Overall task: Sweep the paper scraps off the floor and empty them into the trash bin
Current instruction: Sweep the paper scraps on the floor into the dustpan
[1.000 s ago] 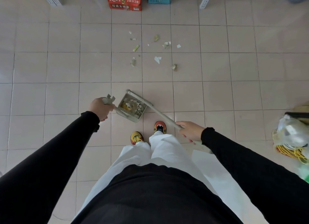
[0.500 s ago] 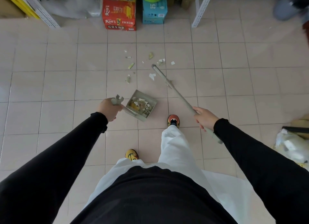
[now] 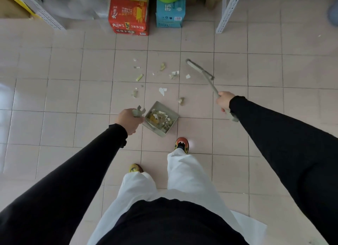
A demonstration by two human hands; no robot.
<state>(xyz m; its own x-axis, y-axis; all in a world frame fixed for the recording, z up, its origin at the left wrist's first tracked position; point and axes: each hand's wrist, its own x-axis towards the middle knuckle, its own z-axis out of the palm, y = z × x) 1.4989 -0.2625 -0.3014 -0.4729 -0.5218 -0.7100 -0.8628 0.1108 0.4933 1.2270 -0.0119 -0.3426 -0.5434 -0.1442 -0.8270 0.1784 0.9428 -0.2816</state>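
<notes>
- Grey broom (image 3: 204,74) now stands out to the right of the loose paper scraps (image 3: 162,91); a moment ago its head sat among them
- Your right hand (image 3: 224,100) curls round its handle, placed for a stroke inward
- Your left hand (image 3: 129,120) grips the dustpan (image 3: 158,104) handle; pan part full, near the scraps
- Trash bin out of view

Paper scraps (image 3: 162,91) are lying scattered on the tiled floor (image 3: 64,98) beyond the fingers (image 3: 136,123). A red box (image 3: 128,16) is sitting farther off.
</notes>
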